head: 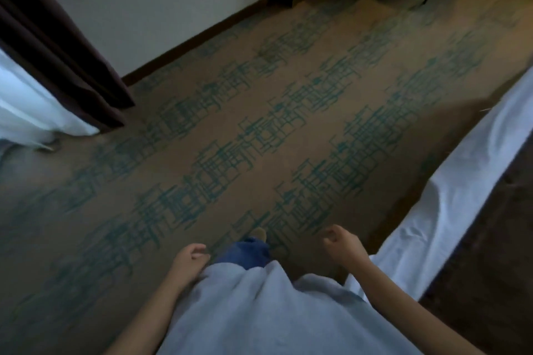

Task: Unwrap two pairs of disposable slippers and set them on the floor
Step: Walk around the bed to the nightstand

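- The left hand (192,253) and the right hand (340,239) are loosely curled and hold nothing.
- No slippers are visible on the carpet (259,124) or on the bed (450,199) (they may be elsewhere).
- Risk: the dim room could hide thin packets, so the person may overlook them.

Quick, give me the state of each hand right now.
Left hand: empty, fingers loosely curled, holding nothing.
Right hand: empty, fingers loosely curled, holding nothing.
No slippers in view.
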The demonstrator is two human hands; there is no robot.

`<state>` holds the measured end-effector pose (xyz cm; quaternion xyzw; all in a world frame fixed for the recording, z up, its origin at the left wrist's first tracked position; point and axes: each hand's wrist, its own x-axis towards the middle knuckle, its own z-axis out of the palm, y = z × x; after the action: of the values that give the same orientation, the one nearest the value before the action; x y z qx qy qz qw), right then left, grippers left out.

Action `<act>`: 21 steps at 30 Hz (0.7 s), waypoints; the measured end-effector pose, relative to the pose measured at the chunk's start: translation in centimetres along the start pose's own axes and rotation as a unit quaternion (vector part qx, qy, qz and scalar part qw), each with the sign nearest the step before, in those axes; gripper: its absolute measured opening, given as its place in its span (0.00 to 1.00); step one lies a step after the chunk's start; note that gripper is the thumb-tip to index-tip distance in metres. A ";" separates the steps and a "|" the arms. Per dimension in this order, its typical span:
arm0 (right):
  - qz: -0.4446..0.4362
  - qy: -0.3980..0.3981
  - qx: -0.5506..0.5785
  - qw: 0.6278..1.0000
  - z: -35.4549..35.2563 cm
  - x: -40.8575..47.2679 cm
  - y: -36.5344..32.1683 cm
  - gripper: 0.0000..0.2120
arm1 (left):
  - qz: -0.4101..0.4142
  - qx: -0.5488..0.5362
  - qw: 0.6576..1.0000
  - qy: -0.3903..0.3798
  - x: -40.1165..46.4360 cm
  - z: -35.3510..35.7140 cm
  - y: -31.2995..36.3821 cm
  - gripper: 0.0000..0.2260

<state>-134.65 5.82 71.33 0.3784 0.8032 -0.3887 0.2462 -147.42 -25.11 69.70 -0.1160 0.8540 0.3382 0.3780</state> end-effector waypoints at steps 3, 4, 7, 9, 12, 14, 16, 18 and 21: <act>0.043 0.040 0.054 0.997 -1.6 2.3 -1.7 0.16 | 0.059 0.033 0.997 -0.039 5.3 -2.0 8.3 0.14; 0.055 0.046 0.063 0.995 -2.2 3.1 -2.1 0.16 | 0.076 0.044 0.995 -0.053 7.1 -2.4 11.3 0.14; 0.108 0.066 0.095 0.987 -4.2 5.0 -2.3 0.17 | 0.129 0.092 0.985 -0.074 11.6 -2.7 20.1 0.14; 0.146 0.082 0.128 0.978 -5.4 6.3 -1.9 0.17 | 0.153 0.111 0.978 -0.083 13.9 -1.9 25.6 0.14; 0.187 0.084 0.175 0.963 -8.0 9.3 -1.4 0.16 | 0.186 0.129 0.969 -0.096 16.9 0.4 32.9 0.14; 0.193 0.082 0.186 0.960 -10.8 12.5 -1.1 0.16 | 0.199 0.142 0.964 -0.104 19.2 2.8 37.0 0.14; 0.187 0.092 0.190 0.959 -14.9 16.1 -1.0 0.17 | 0.200 0.153 0.961 -0.116 20.8 5.3 40.9 0.14; 0.174 0.112 0.191 0.960 -20.1 19.6 -1.1 0.16 | 0.198 0.170 0.957 -0.129 22.4 7.6 44.4 0.15; 0.138 0.132 0.193 0.962 -28.3 23.6 -1.7 0.15 | 0.182 0.182 0.958 -0.129 24.1 10.1 49.5 0.14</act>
<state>-152.87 37.89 72.11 0.5736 0.6783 -0.4456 0.1110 -180.73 19.88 71.57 0.1569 0.8515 0.2527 0.4318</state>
